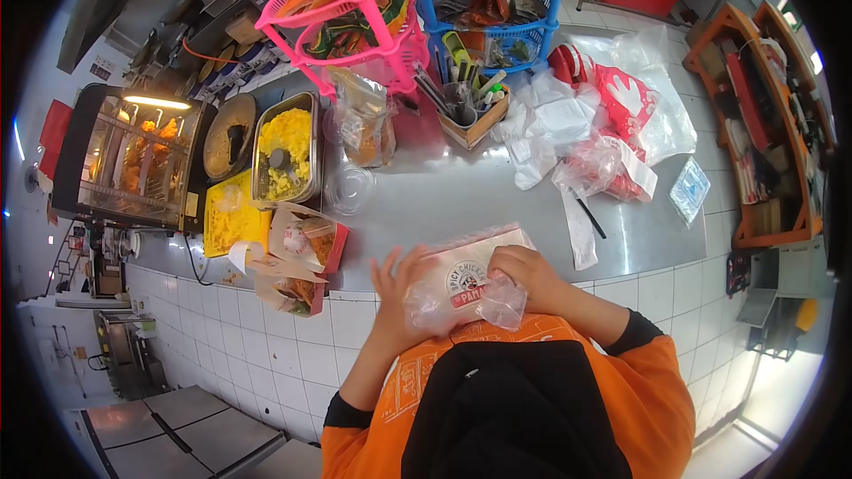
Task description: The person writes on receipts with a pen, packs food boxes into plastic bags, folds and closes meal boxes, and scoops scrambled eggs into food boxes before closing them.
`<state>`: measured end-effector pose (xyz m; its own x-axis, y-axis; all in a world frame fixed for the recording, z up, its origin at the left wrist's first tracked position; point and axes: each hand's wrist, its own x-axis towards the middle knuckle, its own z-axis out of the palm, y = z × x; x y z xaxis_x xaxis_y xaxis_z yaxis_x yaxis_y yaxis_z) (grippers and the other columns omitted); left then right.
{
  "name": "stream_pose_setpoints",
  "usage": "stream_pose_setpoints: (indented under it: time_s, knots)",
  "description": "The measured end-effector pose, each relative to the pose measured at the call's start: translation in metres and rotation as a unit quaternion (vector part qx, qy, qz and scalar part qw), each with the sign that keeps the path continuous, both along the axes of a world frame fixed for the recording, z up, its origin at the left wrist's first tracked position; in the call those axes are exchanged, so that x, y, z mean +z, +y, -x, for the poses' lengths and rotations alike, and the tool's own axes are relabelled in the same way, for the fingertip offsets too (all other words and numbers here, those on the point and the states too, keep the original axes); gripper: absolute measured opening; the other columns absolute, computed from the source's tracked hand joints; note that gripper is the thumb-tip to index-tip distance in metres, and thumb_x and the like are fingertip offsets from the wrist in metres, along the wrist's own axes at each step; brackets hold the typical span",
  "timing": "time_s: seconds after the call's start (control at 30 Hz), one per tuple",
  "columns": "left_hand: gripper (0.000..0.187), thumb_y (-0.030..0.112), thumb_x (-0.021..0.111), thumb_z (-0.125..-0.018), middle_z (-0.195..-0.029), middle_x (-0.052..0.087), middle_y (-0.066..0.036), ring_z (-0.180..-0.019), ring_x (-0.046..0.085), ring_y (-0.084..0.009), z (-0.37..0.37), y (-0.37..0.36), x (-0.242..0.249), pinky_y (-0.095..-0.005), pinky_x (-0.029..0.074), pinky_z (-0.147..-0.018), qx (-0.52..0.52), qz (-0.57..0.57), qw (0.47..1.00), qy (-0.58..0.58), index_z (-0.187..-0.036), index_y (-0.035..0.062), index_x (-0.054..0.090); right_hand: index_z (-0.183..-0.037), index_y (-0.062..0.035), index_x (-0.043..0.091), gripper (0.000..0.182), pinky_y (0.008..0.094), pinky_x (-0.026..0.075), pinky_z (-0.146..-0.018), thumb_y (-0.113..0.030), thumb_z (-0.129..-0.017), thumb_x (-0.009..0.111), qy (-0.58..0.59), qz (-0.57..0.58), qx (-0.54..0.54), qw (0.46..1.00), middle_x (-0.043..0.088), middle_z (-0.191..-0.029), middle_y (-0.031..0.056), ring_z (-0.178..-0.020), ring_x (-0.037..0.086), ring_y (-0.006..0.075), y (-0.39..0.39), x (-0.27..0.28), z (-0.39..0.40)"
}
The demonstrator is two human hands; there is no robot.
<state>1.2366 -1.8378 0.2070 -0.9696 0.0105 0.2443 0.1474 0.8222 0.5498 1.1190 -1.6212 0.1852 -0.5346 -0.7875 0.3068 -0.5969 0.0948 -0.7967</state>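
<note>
At counter (417,195) edge, bagged box (457,273) is prob. light, crushable, slick, best cupped at 2 sides; L hand (397,282) splayed, contact unclear, R hand (531,273) curled on bunched plastic (504,305).

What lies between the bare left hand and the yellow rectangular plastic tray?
In the head view, open red-and-white cardboard food cartons lie between the left hand and the tray.

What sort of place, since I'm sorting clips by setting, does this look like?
Probably a fried-chicken takeaway kitchen: a lit warming cabinet holds browned pieces, an open red-sided carton holds browned food, and the package being handled reads "Spicy Chicken".
</note>
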Motion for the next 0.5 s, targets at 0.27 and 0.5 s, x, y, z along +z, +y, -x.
stream_pose_setpoints:
  time_s: [0.27, 0.5]
  knots:
    - [0.025, 0.010, 0.065, -0.064, -0.099, 0.062, -0.008, -0.087, 0.061, -0.0263, 0.020, 0.005, -0.013, -0.0360, 0.049, -0.070, -0.139, 0.110, 0.984, 0.004, -0.088, 0.0045, 0.059, -0.102, -0.0069, 0.053, 0.044, 0.0417, 0.045, -0.078, -0.036, -0.076, 0.074, -0.001, 0.016, 0.019, 1.000, 0.058, -0.091, 0.0131, -0.088, 0.057, 0.0350, -0.009, 0.023, 0.006]
    - [0.017, 0.016, 0.070, -0.071, -0.079, 0.064, -0.009, -0.068, 0.064, -0.0266, 0.011, 0.017, -0.028, -0.0358, 0.051, -0.061, -0.204, -0.139, 0.969, 0.010, -0.080, 0.0050, 0.061, -0.114, -0.0106, 0.052, 0.063, 0.0426, 0.047, -0.074, -0.047, -0.069, 0.077, 0.063, -0.093, 0.197, 0.974, 0.059, -0.100, 0.0100, -0.089, 0.060, 0.0327, -0.008, 0.029, 0.026]
